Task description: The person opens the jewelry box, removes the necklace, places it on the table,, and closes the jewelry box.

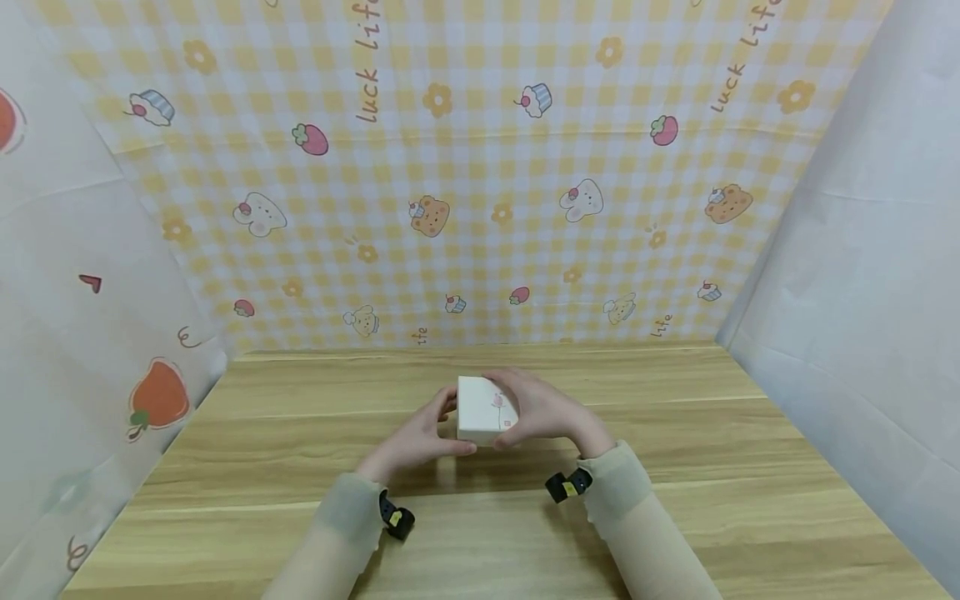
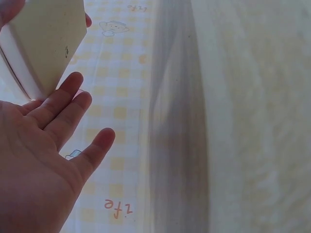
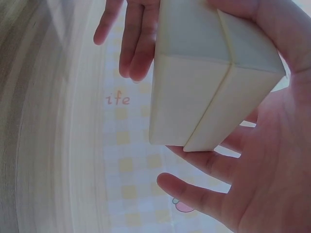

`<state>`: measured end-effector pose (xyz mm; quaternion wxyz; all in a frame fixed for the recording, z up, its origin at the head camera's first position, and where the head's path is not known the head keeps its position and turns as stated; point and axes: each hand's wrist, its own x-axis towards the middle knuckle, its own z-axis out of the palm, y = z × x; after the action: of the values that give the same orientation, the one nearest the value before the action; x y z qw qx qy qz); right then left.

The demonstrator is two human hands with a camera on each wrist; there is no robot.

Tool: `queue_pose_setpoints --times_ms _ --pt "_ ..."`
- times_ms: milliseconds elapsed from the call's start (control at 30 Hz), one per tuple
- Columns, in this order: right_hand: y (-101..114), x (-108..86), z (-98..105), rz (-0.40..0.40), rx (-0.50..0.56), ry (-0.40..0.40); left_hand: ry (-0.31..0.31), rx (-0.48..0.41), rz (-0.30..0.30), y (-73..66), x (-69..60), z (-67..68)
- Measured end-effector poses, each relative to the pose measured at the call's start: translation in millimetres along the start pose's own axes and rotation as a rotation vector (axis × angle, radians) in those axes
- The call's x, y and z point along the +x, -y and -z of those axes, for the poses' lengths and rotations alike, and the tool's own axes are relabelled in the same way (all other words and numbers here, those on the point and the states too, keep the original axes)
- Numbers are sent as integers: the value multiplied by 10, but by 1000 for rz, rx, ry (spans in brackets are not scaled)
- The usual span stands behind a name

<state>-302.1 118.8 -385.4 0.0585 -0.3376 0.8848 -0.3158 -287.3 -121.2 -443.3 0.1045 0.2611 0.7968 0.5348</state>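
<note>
Gripping a white lidded box [image 1: 478, 412], the left hand [image 1: 422, 437] and right hand [image 1: 542, 408] enclose opposite sides; lid [image 1: 477, 402] seated, interior unexposed.

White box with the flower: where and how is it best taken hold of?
I'd take the white box by its right end, from the right, thumb on the near side and fingers on the far, much as the right hand does. Its flat walls and square corners suit a pinch; the seam suggests two parts, so holding across both seems safer.
</note>
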Motion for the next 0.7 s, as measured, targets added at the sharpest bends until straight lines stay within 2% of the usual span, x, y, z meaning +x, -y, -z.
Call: queue_pose_setpoints --times_ms 700 --pt "-9 -6 15 2 -11 -8 -24 24 15 3 3 -7"
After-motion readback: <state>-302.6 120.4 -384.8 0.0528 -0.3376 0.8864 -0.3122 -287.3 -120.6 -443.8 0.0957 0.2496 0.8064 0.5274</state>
